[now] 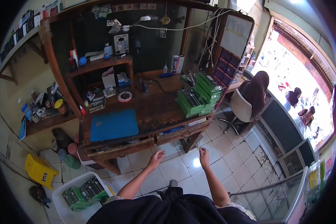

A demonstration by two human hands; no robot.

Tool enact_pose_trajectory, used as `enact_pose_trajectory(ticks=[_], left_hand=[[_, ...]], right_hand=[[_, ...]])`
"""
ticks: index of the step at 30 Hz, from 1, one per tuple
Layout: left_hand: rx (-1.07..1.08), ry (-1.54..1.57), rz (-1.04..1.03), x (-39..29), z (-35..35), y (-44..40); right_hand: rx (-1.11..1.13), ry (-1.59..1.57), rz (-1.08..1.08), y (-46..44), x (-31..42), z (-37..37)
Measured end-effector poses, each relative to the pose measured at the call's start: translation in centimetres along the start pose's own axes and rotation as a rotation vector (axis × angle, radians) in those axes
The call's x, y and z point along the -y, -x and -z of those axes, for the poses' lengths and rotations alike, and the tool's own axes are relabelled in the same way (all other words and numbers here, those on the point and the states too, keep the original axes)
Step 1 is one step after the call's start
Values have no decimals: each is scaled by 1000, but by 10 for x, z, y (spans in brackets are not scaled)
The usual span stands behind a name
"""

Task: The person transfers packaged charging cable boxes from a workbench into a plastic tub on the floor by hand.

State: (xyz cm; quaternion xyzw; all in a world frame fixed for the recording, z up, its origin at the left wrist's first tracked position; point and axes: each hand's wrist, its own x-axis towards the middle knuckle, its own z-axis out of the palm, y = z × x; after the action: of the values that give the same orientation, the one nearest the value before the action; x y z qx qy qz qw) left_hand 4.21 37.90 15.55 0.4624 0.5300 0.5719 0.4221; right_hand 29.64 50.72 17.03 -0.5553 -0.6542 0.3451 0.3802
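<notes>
My left hand (156, 159) is held in the air over the tiled floor, in front of the desk. Its fingers are loosely bent, and I see nothing in them. To the right, my right hand (204, 156) is raised near the desk's front right leg, its fingers drawn together. A thin, small shape shows by its fingertips, too small to name. The wooden desk (153, 108) stands before both hands, with a blue mat (114, 125) on its left part. Stacked on its right part are green-wrapped boxes (192, 102).
At lower left stands a white tub (58, 198) holding green packs, near a yellow bin (41, 170). A person in a dark head covering (258, 89) sits on a white chair (240, 106) at the right. Glass display cases (276, 198) line the right side. A tape roll (124, 97) lies on the desk.
</notes>
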Motion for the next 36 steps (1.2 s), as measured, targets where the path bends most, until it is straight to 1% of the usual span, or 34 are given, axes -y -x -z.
enact_pose_trajectory(ticks=[1, 3, 4, 5, 6, 8, 10, 12, 13, 15, 16, 18, 19, 21, 22, 24, 27, 29, 31, 33, 34, 36], left_hand=[[-4, -9, -8, -24, -8, -26], [54, 67, -37, -69, -24, -70], [49, 61, -37, -84, -32, -94], [-19, 87, -89, -96, -40, -116], [-92, 113, -139, -105, -46, -138], [-166, 100, -165, -111, -54, -181], [-223, 83, -186, -115, -56, -214], [-379, 17, -126, -115, -66, -240], [-382, 19, -123, -111, -70, -253], [-430, -114, -15, -103, -71, -276], [-421, -121, -10, -98, -69, -282], [-390, -441, -27, -104, -75, -288], [-384, -433, -21, -106, -77, -289], [-385, -310, 36, -108, -75, -287], [-387, -307, 38, -107, -76, -287], [-484, -294, -78, -103, -80, -285], [-458, -332, -114, -105, -77, -281], [-446, -319, -138, -107, -78, -274], [-432, -310, -153, -108, -77, -266], [-472, -331, -190, -106, -78, -259], [-470, -331, -186, -105, -79, -255], [-474, -165, -191, -110, -81, -247]], right_hand=[[-21, -39, 111, -22, 38, 2], [-58, 93, 314, -67, 78, 3], [-91, 148, 452, -85, 98, 3], [-119, 203, 591, -104, 115, 5], [-103, 196, 598, -122, 131, 8], [-71, 390, 799, -153, 154, 5], [-73, 421, 813, -181, 161, -8], [-89, 484, 804, -200, 161, -16], [-85, 485, 805, -205, 160, -19], [-66, 490, 755, -210, 159, -28], [-66, 474, 758, -212, 157, -31], [-77, 481, 764, -208, 163, -28], [-81, 485, 787, -206, 165, -27], [-56, 474, 778, -205, 164, -29], [-38, 465, 761, -204, 165, -28], [-21, 452, 742, -202, 168, -26], [-41, 405, 706, -198, 176, -24], [-33, 300, 644, -192, 182, -23], [-7, 235, 651, -191, 178, -26], [16, 174, 654, -187, 176, -27], [25, 146, 687, -186, 177, -26], [34, 117, 721, -182, 178, -23]])
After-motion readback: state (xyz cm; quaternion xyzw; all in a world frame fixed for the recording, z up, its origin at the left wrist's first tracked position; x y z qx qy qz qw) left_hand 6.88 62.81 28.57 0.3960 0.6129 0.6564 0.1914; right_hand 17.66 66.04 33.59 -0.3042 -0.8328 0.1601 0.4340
